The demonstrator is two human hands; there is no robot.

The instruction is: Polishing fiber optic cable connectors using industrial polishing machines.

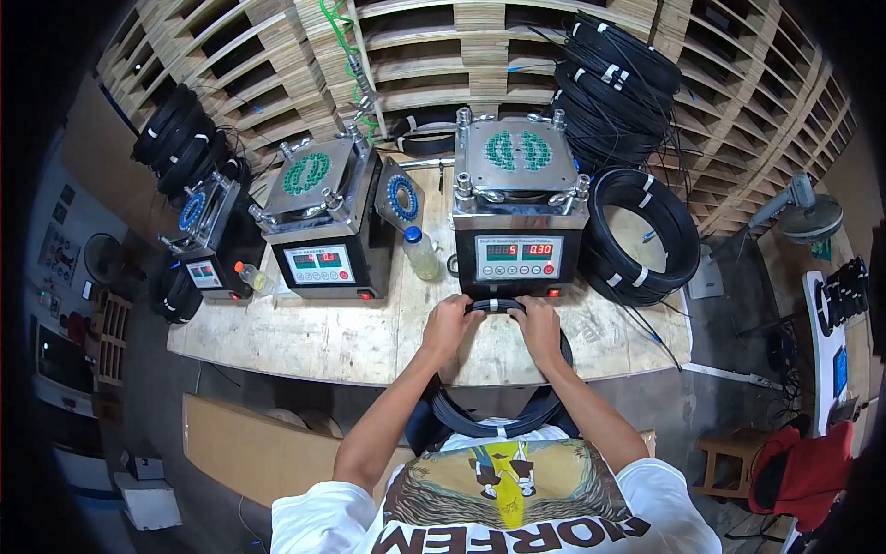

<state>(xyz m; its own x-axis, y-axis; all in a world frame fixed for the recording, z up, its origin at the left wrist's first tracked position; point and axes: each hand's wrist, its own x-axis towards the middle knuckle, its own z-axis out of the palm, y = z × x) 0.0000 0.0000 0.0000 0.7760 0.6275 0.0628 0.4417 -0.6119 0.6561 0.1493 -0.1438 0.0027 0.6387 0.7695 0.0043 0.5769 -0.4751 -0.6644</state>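
A coil of black cable (501,429), bound with white tape bands, leans from my lap up over the table's near edge. My left hand (447,323) is closed round the left of its far side, and my right hand (537,325) grips it a little further right. Between my hands a white tape band shows on the coil. Just beyond stands a black bench machine (468,260) with a lit red display and a metal top plate that carries green fittings. What lies under my curled fingers is hidden.
Two similar machines (318,263) (208,274) stand to the left. A clear bottle with a blue cap (423,258) sits between machines. Large black cable coils (646,235) lie at the right, and more (618,92) are stacked behind. A wooden pallet wall (406,37) bounds the table (277,342).
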